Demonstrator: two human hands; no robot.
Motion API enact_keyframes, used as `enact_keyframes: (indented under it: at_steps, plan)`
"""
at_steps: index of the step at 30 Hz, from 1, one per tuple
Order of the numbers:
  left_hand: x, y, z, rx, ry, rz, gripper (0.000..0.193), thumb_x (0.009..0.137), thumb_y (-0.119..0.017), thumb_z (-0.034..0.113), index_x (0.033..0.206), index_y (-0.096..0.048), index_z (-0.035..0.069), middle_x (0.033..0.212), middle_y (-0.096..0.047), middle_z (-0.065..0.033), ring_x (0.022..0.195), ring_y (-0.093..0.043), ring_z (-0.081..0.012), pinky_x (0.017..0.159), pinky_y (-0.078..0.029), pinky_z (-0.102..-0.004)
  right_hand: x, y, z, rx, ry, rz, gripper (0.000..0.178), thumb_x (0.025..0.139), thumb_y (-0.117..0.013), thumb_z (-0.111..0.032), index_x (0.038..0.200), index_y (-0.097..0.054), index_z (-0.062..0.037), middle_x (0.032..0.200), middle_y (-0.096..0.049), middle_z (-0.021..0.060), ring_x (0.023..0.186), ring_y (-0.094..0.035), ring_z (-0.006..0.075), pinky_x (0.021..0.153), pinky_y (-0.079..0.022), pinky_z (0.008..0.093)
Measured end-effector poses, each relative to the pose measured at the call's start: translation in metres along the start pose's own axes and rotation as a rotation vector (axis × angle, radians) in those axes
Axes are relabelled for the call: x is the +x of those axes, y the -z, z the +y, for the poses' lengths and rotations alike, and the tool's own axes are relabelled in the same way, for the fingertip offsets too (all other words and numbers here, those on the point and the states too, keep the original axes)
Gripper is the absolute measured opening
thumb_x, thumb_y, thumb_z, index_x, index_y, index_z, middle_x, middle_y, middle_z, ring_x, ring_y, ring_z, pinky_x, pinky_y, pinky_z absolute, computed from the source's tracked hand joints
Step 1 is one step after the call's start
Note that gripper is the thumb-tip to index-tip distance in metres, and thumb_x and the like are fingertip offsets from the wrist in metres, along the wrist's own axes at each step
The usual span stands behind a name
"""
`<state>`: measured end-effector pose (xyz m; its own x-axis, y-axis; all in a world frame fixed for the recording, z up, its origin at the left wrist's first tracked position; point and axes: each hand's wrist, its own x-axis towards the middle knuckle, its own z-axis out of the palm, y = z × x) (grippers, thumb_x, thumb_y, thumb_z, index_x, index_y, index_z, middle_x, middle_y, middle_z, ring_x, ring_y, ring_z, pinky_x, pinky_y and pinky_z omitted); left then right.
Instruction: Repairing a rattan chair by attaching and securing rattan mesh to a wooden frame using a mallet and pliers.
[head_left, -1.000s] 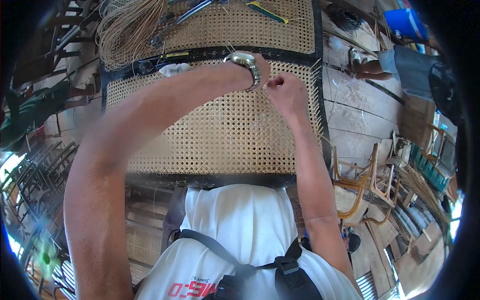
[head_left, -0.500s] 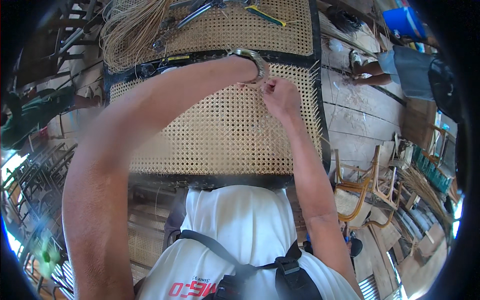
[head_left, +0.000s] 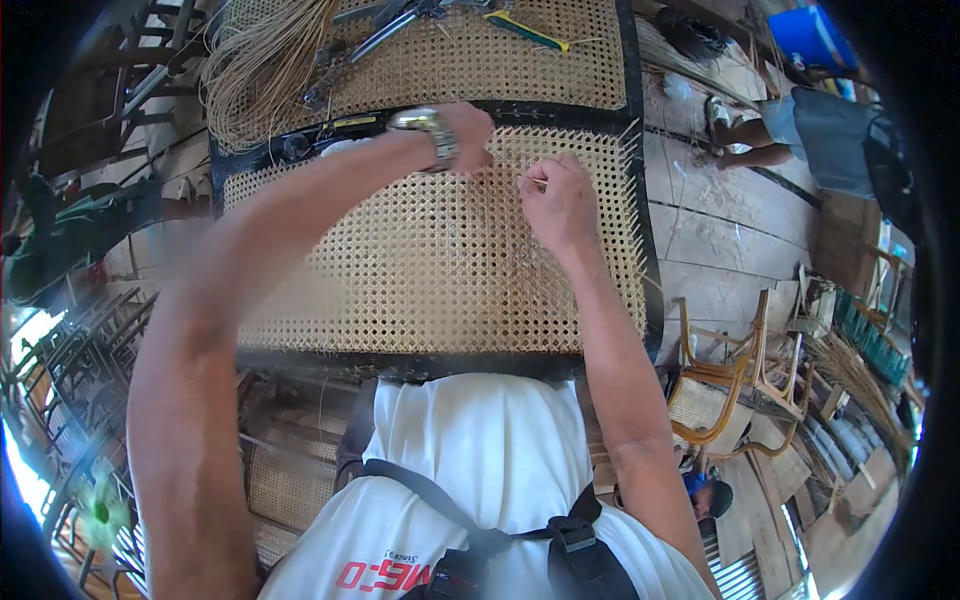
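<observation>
A woven cane panel in a black frame lies in front of me, with loose cane ends sticking out along its right edge. My right hand is closed in a pinch just above the weave, with a thin pale cane strand showing at its fingertips. To its left, near the panel's far edge, is my left hand, with a metal wristwatch on the wrist. Its fingers look curled, slightly blurred and partly hidden, so what they hold does not show.
On the farther cane panel lie a bundle of loose cane strands, metal tools and a green-and-yellow-handled tool. Wooden chair frames stand at right. A person's legs and a blue bucket are at far right.
My left hand has moved left, away from my right hand, opening a gap between them. The right hand has stayed nearly in place, its pinch closed.
</observation>
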<state>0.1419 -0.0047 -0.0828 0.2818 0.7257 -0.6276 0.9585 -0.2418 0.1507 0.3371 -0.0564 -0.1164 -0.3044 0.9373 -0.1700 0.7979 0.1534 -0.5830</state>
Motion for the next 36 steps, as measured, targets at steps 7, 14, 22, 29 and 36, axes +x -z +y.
enact_keyframes:
  at_steps: [7,14,22,29,36]
  plan:
    - [-0.037,-0.004,-0.08,-0.281,0.291,0.293,0.043,0.088,-0.07,0.048,0.09,-0.068,0.005,0.081,-0.07,-0.0123,0.073,-0.068,-0.0255,0.067,-0.053,-0.0415,-0.006,0.002,0.001,0.071,0.103,0.044,0.017,0.09,-0.065,-0.02,0.093,-0.069,-0.0041,0.105,-0.06,0.0131,0.094,-0.061,0.0314,0.086,-0.05,0.0429]
    - [-0.027,-0.058,0.01,-0.658,0.241,0.35,0.049,0.069,-0.086,0.049,0.091,-0.069,0.009,0.076,-0.068,-0.0089,0.07,-0.066,-0.0227,0.066,-0.05,-0.0373,-0.002,0.001,0.006,0.132,-0.113,0.023,0.02,0.089,-0.067,-0.022,0.087,-0.069,-0.0016,0.096,-0.059,0.0147,0.092,-0.06,0.0322,0.082,-0.048,0.0417]
    - [-0.008,-0.067,0.032,-0.732,0.318,0.382,0.033,0.073,-0.083,0.04,0.09,-0.073,0.014,0.084,-0.072,-0.0097,0.078,-0.069,-0.0282,0.073,-0.054,-0.0403,-0.005,-0.003,0.001,0.136,-0.089,0.024,0.019,0.086,-0.07,-0.024,0.087,-0.071,-0.0045,0.097,-0.06,0.013,0.096,-0.059,0.031,0.086,-0.047,0.0419]
    - [-0.025,-0.054,0.058,-0.549,0.278,0.46,0.02,0.087,-0.066,0.019,0.098,-0.065,0.002,0.11,-0.063,-0.0208,0.1,-0.066,-0.0355,0.084,-0.055,-0.0435,-0.01,-0.007,-0.008,-0.015,-0.115,0.055,0.019,0.086,-0.067,-0.025,0.096,-0.071,-0.0088,0.11,-0.06,0.0109,0.105,-0.058,0.0304,0.096,-0.039,0.0522]
    - [-0.05,-0.025,-0.067,-0.416,0.348,0.535,0.022,0.094,-0.065,0.025,0.091,-0.064,0.003,0.089,-0.066,-0.018,0.084,-0.064,-0.0346,0.076,-0.048,-0.0479,0.014,0.003,-0.01,0.001,-0.135,-0.207,0.022,0.087,-0.067,-0.025,0.102,-0.07,-0.0092,0.109,-0.063,0.0116,0.105,-0.06,0.0295,0.093,-0.045,0.0465]
